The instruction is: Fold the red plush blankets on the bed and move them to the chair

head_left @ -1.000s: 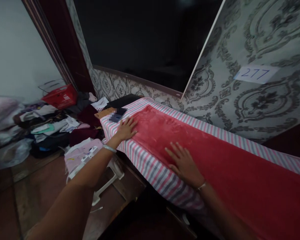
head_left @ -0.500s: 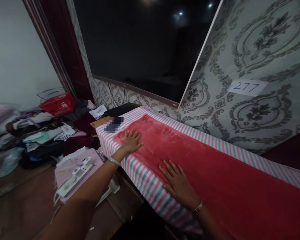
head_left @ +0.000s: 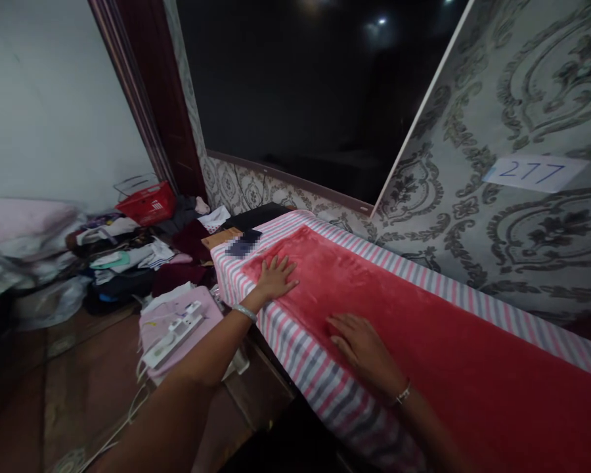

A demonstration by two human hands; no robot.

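Note:
A long red plush cloth point(head_left: 433, 335) lies spread over a pink, grey and white striped cover point(head_left: 300, 355) on a narrow raised surface. My left hand point(head_left: 276, 278) rests flat on the far left end of the red cloth, fingers spread, with a bracelet at the wrist. Nearer to me, my right hand point(head_left: 364, 345) is over the cloth's front part, its fingers stretched out and close together, turned partly on its side. Whether the right palm presses on the fabric cannot be seen. Faint creases and smears of light show in the red pile beyond the left hand.
A dark pixelated item point(head_left: 243, 244) lies at the cover's far left corner. On a pink padded seat point(head_left: 204, 315) sits a white power strip point(head_left: 175, 335) with cords. Piled clothes point(head_left: 128, 263) and a red basket point(head_left: 148, 203) stand left. A large television point(head_left: 305, 92) hangs behind.
The view has swung left, so everything sits farther right. My right hand's fingers have drawn together and the hand has tilted; my left hand stays flat at the same place on the cloth.

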